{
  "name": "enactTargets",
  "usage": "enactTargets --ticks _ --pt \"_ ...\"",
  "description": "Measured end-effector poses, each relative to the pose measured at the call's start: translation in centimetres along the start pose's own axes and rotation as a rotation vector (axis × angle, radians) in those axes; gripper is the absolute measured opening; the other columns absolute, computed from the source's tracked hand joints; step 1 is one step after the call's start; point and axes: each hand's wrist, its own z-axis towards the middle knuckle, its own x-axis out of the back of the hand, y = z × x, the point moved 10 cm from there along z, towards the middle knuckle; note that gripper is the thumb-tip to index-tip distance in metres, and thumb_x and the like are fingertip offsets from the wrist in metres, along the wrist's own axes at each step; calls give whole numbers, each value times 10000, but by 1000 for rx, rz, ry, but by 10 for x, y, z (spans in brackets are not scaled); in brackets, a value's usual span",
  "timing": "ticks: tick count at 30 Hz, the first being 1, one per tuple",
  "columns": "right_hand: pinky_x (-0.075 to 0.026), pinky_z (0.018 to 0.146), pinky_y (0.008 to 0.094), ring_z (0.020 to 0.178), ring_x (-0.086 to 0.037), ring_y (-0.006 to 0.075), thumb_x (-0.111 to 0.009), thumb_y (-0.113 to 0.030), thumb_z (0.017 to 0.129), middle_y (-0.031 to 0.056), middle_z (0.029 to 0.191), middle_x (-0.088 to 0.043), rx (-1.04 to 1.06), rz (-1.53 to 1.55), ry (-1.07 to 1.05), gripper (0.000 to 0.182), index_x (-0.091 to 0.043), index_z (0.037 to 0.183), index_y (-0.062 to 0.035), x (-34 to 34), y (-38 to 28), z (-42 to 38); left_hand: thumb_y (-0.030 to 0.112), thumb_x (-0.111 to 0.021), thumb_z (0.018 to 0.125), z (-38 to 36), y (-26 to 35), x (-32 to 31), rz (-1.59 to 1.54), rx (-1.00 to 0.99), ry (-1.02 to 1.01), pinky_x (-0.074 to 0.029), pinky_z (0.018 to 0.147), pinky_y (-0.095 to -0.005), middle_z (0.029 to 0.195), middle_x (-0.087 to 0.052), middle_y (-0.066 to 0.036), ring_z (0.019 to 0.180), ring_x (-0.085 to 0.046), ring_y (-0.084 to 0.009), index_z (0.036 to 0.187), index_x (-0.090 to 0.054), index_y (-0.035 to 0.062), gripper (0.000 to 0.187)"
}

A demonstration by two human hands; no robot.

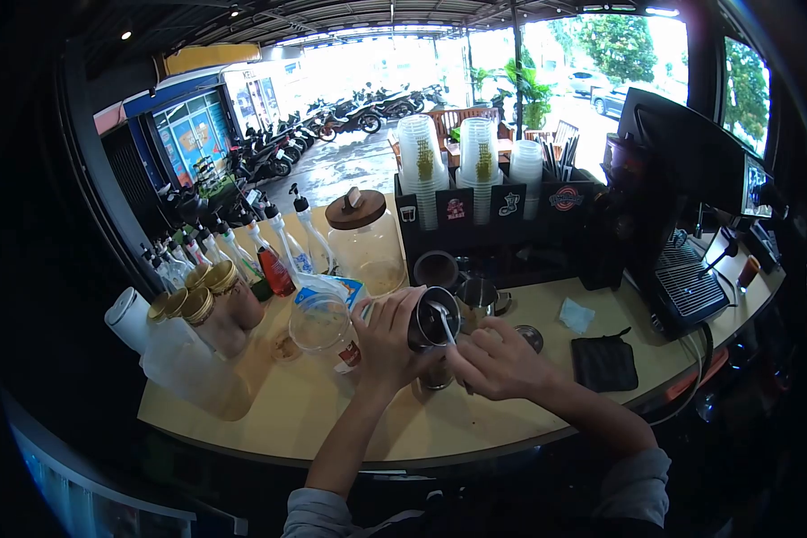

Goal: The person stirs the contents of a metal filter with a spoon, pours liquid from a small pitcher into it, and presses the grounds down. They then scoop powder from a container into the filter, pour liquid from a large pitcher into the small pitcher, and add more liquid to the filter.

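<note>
My left hand is wrapped round a dark metal cup, tipped so that its mouth faces me. Dark contents show inside, too shadowed to name. With closed fingers, my right hand grips a spoon whose head dips into that cup. Just left of my left hand, a clear plastic cup with a red and white label stands on the counter. A metal pitcher with a handle is behind my right hand, and a small metal vessel sits below the held cup, partly hidden.
Pump bottles line the counter's left edge, near gold-lidded jars and a large jug. A wooden-lidded glass jar stands behind. Stacked cups fill a black rack. Right are a black cloth and an espresso machine.
</note>
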Motion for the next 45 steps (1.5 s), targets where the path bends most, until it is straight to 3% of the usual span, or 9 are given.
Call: enactTargets --ticks 5,8,11,14,15,27,45 --pt "-435 659 323 690 -510 158 -629 -124 723 24 755 -509 -37 -20 48 271 -586 963 -5 7 5 0 489 -772 615 1 1 2 3 16 35 -254 1012 -491 1176 -588 -19 1088 -555 -185 1242 -537 135 757" --pt "-447 684 336 703 -522 163 -636 -150 736 27 768 -519 56 -32 -50 270 -587 962 -11 1 -9 -2 483 -773 604 1 -1 0 12 21 36 -249 1015 -490 1174 -588 -19 1089 -555 -186 1242 -538 137 763" --pt "-471 842 424 735 -552 156 -640 -148 764 26 887 -583 -58 -7 -17 278 -592 1017 -46 3 5 -3 478 -776 592 1 2 1 12 3 45 -253 1014 -492 1174 -588 -19 1091 -555 -189 1243 -540 137 772" --pt "-467 861 435 742 -558 155 -652 -149 752 24 891 -586 -13 24 -30 288 -592 1015 -49 2 1 -5 478 -776 591 2 0 2 -8 25 47 -258 1017 -493 1175 -588 -20 1094 -555 -189 1246 -540 135 776" --pt "-468 814 408 732 -535 177 -634 -162 757 35 840 -537 21 34 -21 283 -566 1003 -40 5 -4 -3 478 -776 591 1 -1 2 -7 27 48 -258 1017 -493 1175 -588 -20 1094 -555 -189 1246 -540 135 776" --pt "-467 828 422 709 -525 171 -629 -141 737 28 794 -519 -64 56 46 264 -563 975 -46 10 6 -1 507 -780 609 -2 -1 3 -18 27 44 -241 1040 -508 1202 -590 -36 1123 -552 -196 1244 -525 112 791" --pt "-477 851 414 712 -552 159 -678 -151 757 13 786 -537 -88 78 97 234 -564 937 -55 21 14 2 400 -818 648 -5 -7 -15 -349 97 -104 -132 1108 -555 1249 -576 -67 1209 -531 -238 1298 -439 117 804"
